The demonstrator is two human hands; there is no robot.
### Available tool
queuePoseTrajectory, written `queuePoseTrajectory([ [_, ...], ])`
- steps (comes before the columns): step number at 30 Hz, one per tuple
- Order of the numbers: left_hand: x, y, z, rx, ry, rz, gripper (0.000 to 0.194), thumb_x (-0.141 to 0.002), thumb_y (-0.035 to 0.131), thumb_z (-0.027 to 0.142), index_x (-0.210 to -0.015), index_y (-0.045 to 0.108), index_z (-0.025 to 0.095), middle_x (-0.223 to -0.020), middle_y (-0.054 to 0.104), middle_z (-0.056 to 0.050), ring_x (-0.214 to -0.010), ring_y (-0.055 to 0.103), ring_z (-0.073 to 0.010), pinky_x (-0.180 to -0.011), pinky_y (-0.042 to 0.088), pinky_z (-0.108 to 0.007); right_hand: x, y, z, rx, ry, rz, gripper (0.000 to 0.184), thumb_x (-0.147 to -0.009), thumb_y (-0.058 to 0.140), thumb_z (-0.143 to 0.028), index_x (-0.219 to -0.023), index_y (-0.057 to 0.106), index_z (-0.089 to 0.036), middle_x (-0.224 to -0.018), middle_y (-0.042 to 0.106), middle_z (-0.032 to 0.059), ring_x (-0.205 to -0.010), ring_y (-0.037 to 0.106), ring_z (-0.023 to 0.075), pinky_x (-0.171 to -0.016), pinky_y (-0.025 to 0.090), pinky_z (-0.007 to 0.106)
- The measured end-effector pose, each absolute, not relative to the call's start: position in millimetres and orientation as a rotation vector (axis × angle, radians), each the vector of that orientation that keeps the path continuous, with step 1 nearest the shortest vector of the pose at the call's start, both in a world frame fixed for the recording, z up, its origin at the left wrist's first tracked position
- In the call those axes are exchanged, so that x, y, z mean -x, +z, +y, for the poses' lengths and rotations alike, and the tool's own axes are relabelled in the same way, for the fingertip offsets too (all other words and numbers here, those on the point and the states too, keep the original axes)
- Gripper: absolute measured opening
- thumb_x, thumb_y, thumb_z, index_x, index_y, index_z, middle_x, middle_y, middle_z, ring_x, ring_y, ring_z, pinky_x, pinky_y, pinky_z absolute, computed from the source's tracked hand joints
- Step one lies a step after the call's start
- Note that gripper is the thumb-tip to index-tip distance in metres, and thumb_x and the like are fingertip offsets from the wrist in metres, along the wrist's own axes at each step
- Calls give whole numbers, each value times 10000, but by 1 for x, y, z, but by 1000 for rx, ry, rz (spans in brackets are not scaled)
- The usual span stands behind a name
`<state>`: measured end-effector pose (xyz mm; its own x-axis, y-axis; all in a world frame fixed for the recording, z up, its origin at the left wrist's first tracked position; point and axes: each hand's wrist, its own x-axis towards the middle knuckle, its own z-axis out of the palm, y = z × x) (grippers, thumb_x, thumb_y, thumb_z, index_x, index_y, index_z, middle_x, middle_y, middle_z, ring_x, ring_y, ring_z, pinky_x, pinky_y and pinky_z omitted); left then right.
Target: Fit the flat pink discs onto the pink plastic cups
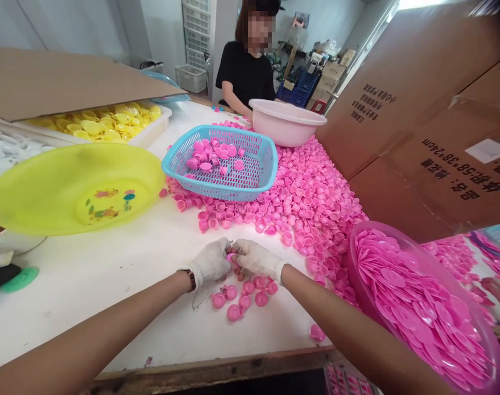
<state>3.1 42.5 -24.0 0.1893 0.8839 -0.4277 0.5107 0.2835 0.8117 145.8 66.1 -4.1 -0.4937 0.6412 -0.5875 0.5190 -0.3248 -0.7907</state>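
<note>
Both hands wear white gloves and meet over the white table (151, 307). My left hand (212, 260) is closed, its fingertips pinching a small pink plastic cup (232, 259). From the other side my right hand (258, 259) grips the same cup, its fingers partly hiding it. Just below the hands lie several loose pink cups (234, 312). Beyond them a large heap of pink cups (315, 192) spreads across the table. A blue perforated basket (219, 192) with some pink cups inside stands past my hands.
To the left are a yellow basin (39, 192) and a tray of yellow plastic pieces (105, 123) under cardboard. On the right sit a pink tub of flat pink discs (414, 307) and tall cardboard boxes (398, 126). A person (247, 71) stands opposite behind a pale pink basin (286, 123); another person's hand (499, 291) shows at right.
</note>
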Motion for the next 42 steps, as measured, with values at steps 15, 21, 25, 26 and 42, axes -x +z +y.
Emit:
queuePoseTrajectory([
  [15, 107, -15, -35, -1899, 95, 1759, 226, -786, 413, 304, -917, 555, 188, -940, 538, -69, -741, 574, -202, -730, 423, -337, -208, 24, 89, 1545, 1140, -2097, 168, -751, 491, -186, -907, 553, -184, -707, 587, -2, -577, 541, 107, -506, 394, 207],
  [21, 82, -16, -31, -1712, 450, 1770, 73, -764, 469, 263, -724, 444, 208, -700, 550, -4, -630, 532, -167, -627, 419, -310, -205, -14, 68, 1582, 1003, -2250, 51, -767, 503, -184, -771, 554, -179, -663, 563, -13, -576, 477, 108, -541, 345, 227],
  [25, 61, 0, -15, -1286, 690, 1531, 49, -757, 477, 200, -787, 439, 198, -603, 546, 37, -513, 553, -124, -514, 453, -257, -164, 1, 60, 1494, 972, -2255, 58, -748, 513, -149, -774, 555, -181, -682, 555, -14, -632, 486, 111, -586, 355, 228],
  [26, 54, 5, -10, -1207, 739, 1480, 69, -765, 479, 203, -822, 442, 192, -614, 559, 35, -511, 569, -122, -509, 473, -255, -155, 9, 58, 1467, 999, -2226, 58, -753, 514, -156, -784, 557, -180, -682, 550, -15, -630, 489, 109, -579, 357, 224],
  [42, -10, -23, 49, -1026, 602, 1346, 156, -805, 577, 224, -731, 443, 194, -419, 513, 58, -388, 534, -116, -390, 440, -201, -164, -19, 80, 1560, 1786, -1740, 81, -759, 592, -182, -813, 532, -179, -544, 541, -50, -410, 515, 71, -375, 344, 152],
])
